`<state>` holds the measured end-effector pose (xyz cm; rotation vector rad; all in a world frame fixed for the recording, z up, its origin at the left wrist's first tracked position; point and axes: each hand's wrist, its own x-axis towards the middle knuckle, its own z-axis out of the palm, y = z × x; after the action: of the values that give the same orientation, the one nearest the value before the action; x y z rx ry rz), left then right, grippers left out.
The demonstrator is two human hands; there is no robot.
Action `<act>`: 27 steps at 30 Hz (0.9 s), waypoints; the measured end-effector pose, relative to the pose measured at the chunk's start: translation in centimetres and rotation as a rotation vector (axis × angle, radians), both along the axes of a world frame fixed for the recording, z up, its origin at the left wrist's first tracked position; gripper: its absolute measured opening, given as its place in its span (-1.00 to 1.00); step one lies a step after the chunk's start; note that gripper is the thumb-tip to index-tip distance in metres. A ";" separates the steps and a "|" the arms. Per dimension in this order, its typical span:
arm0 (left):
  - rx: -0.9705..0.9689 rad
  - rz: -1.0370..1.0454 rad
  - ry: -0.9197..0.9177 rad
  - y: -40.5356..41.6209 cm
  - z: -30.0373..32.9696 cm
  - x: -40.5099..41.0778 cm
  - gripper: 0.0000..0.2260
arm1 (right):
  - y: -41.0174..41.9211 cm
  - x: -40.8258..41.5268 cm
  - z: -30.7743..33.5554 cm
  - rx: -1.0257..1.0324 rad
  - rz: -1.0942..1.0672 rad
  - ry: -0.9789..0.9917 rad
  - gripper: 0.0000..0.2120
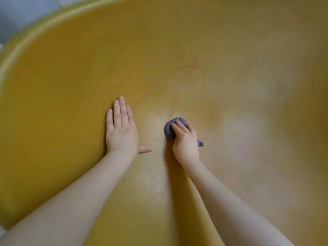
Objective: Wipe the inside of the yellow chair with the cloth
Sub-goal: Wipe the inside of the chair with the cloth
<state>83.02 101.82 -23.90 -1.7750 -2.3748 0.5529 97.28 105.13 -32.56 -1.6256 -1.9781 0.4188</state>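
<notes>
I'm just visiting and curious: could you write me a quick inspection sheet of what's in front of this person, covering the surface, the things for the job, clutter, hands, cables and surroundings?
Surface: inside of the yellow chair, smooth and curved, with faint reddish marks beyond the cloth.
Job's things: purple-grey cloth, bunched up and pressed against the chair.
Clutter: nothing seen.
Hands: left hand lies flat on the chair, fingers straight, thumb out; right hand grips the cloth and wears a ring.
Cables: nothing seen.
Surroundings: pale rim of the chair at upper left, blurred grey area beyond it, too unclear to identify.
</notes>
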 end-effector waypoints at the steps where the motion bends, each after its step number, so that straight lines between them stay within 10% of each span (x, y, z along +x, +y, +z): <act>1: -0.004 0.006 0.006 -0.1 0.5 -0.4 0.25 | -1.2 -1.6 0.2 0.012 0.077 0.021 -0.55; 7: -0.045 -0.005 0.008 -0.2 1.1 -0.6 0.22 | -0.4 -0.3 0.4 0.099 0.370 -0.011 -0.59; 14: -0.070 -0.041 -0.032 -0.8 1.6 -1.6 0.12 | 3.6 0.6 0.5 -0.044 -0.155 0.102 -0.54; 22: 0.016 0.036 0.010 -1.4 3.1 -2.5 0.13 | -2.2 -6.9 2.6 0.113 0.349 0.200 -0.60; 27: -0.055 0.021 0.040 -1.2 3.4 -2.9 0.17 | 4.5 -1.8 1.9 -0.069 -0.120 0.203 -0.56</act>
<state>80.13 100.59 -20.52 -1.7454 -2.3764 0.6558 95.49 109.59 -30.67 -1.6633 -1.7245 0.5867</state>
